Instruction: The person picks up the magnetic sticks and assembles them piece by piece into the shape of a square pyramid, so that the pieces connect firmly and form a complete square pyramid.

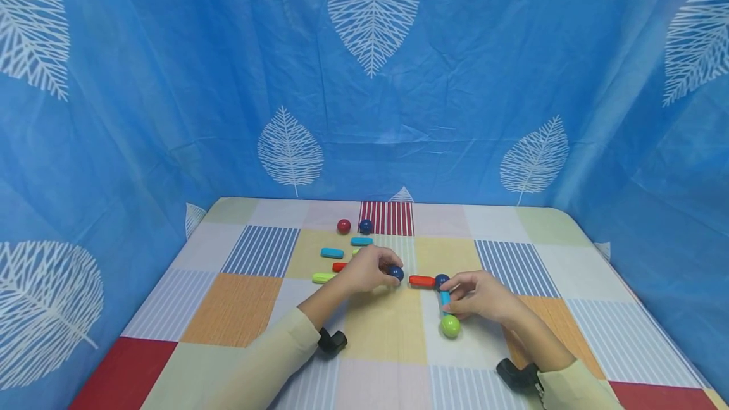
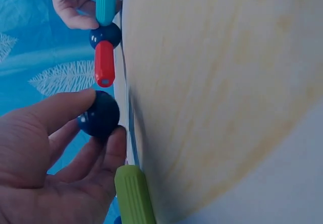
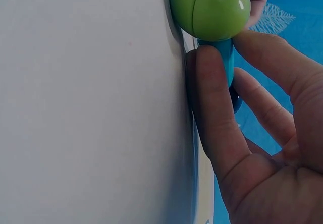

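My left hand (image 1: 367, 269) pinches a dark blue ball (image 2: 100, 114) between thumb and fingers, close to the free end of a red rod (image 1: 422, 281). That rod joins a second dark blue ball (image 1: 441, 281), from which a light blue rod (image 1: 445, 299) runs toward me to a green ball (image 1: 450, 326). The right hand (image 1: 481, 297) grips the light blue rod with thumb and fingers. In the right wrist view the green ball (image 3: 211, 8) sits just beyond the fingertips, and the light blue rod (image 3: 228, 62) is partly hidden behind a finger.
Left of the left hand lie loose light blue rods (image 1: 332, 252), a red rod (image 1: 339, 266) and a yellow-green rod (image 1: 323, 278), some partly covered by the hand. A red ball (image 1: 344, 226) and another dark blue ball (image 1: 366, 226) sit farther back on the patchwork-covered table (image 1: 233, 309).
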{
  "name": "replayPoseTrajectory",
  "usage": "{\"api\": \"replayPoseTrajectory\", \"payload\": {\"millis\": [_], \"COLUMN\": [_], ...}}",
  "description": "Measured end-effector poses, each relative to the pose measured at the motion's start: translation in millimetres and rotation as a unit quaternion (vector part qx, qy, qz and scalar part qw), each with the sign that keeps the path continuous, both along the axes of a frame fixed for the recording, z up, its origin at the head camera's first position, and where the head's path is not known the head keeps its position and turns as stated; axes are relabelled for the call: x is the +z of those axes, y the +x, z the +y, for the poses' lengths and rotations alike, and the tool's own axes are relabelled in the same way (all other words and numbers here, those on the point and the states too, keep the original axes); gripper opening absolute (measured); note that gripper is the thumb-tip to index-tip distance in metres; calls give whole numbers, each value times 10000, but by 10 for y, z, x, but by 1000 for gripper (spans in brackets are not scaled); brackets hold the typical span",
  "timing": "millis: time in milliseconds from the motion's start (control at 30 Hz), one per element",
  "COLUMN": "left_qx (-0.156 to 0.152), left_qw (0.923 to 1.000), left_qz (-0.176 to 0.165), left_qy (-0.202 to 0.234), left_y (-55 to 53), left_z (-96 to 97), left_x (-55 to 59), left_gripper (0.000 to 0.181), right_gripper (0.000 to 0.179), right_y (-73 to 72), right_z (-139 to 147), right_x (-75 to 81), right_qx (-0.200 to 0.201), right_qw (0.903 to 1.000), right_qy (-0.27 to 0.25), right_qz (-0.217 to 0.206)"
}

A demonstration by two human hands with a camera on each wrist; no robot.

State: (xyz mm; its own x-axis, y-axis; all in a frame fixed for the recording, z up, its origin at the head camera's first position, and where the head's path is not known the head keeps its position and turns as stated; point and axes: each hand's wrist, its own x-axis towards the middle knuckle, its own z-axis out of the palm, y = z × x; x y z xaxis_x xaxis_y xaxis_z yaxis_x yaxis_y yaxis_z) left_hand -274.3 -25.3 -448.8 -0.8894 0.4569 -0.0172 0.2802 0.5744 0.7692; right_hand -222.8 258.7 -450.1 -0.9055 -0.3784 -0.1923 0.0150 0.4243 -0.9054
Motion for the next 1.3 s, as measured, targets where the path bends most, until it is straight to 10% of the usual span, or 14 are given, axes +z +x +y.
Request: {"api": "replayPoseTrajectory", "payload": {"millis": [867, 1033, 1300], "left_qx": [124, 243, 173], "left_qw": [9998, 9996, 9998], "left_qz": [-119, -122, 45], "left_qy": [66, 101, 72], "left_y": [141, 283, 465], "left_z": [61, 16, 10], "left_x": [20, 60, 99], "left_gripper": [21, 21, 21], "right_gripper": [27, 33, 36], "right_y": [-88, -205, -263], "right_z": [55, 66, 69], "right_x": [83, 23, -32], "right_qx": [-242, 513, 1137], "right_qw": [9975, 9833, 9735], "right_qy": [369, 749, 940], "right_qz": [554, 1577, 1747]}}
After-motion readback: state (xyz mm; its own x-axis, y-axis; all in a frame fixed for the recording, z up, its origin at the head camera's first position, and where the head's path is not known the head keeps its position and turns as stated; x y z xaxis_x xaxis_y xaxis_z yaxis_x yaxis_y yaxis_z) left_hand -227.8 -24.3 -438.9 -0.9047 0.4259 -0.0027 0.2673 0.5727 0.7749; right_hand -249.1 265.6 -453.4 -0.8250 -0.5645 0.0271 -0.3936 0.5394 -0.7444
